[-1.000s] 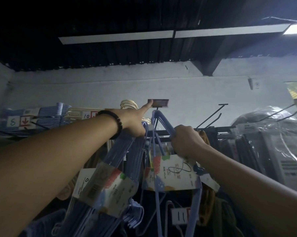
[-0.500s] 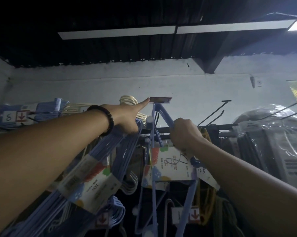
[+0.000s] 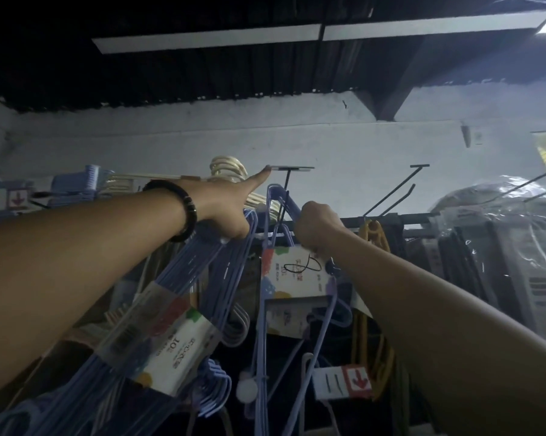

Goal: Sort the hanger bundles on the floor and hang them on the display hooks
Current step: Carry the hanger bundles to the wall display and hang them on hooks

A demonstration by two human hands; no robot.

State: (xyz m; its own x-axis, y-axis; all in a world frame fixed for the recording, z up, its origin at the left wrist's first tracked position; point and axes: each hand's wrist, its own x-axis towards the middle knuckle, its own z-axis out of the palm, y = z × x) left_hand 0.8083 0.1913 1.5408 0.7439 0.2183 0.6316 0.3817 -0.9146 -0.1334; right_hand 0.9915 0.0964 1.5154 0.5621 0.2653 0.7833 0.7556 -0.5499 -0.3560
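The right hand (image 3: 315, 228) was fisted around the blue hanger bundle (image 3: 293, 278) whose hook tops sat just under the display hook (image 3: 286, 187), while the left hand (image 3: 227, 209), gripping a second bundle (image 3: 158, 325), touched the hook's flat tip with one extended finger

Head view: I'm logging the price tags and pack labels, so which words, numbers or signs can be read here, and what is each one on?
"10": paper label on the blue hanger bundle in the left hand.
"11" and a red down arrow: white tag, low centre.
"5" and a red down arrow: tag, far left.
Card label on the bundle below the right hand: handwritten scrawl and print, too blurred to read.
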